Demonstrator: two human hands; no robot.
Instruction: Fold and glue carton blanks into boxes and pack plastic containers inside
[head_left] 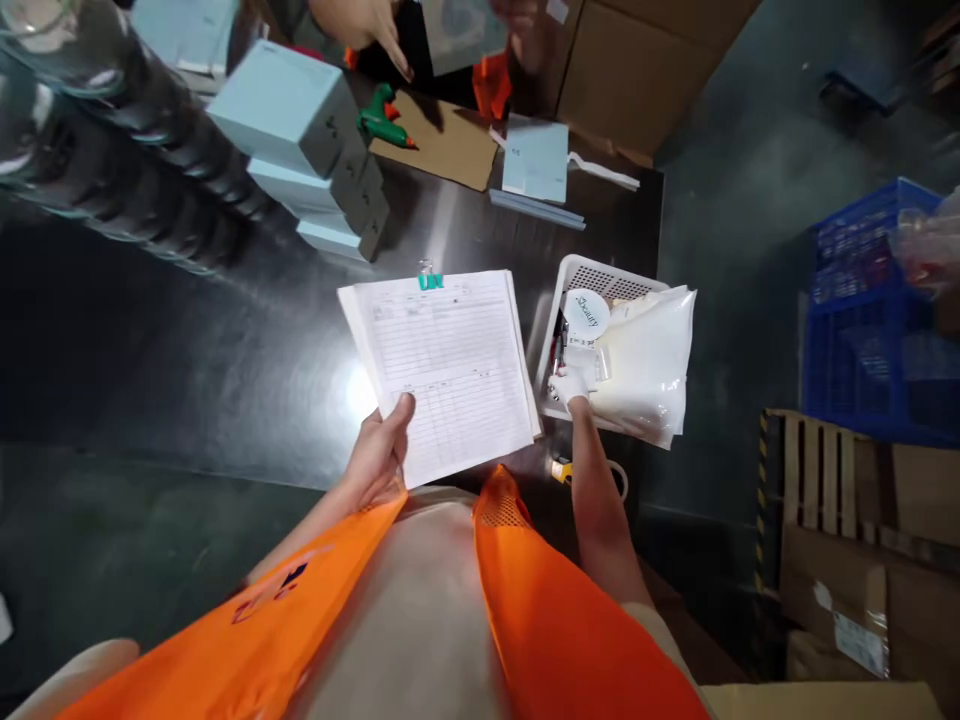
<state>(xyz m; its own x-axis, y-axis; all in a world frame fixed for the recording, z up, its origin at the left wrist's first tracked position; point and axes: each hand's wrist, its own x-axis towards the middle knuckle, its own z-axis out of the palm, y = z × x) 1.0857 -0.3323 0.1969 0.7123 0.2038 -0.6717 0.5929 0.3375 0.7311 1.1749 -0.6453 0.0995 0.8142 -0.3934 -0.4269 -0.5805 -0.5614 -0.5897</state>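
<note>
Steel tabletop [247, 370] stretches wide leftward of clipped papers [457, 370], which the left hand [377, 452] grips near the front edge; the right hand [570, 386], finger closure unclear, is inside the right-edge basket [611, 279].

the left forearm [304, 532] slants inward, the left hand [377, 450] gripping, thumb [399, 413] uppermost, fingers mostly hidden, while the right arm [598, 490] reaches forward, the right hand's [571, 386] fingers indistinct.

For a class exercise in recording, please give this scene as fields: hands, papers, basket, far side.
Left hand: holds papers, thumb on top
Right hand: in basket, grip unclear
Papers: green clip at far edge
Basket: round card; white bag overhanging rim
Far side: stacked boxes, glue gun, another person's hand
</note>
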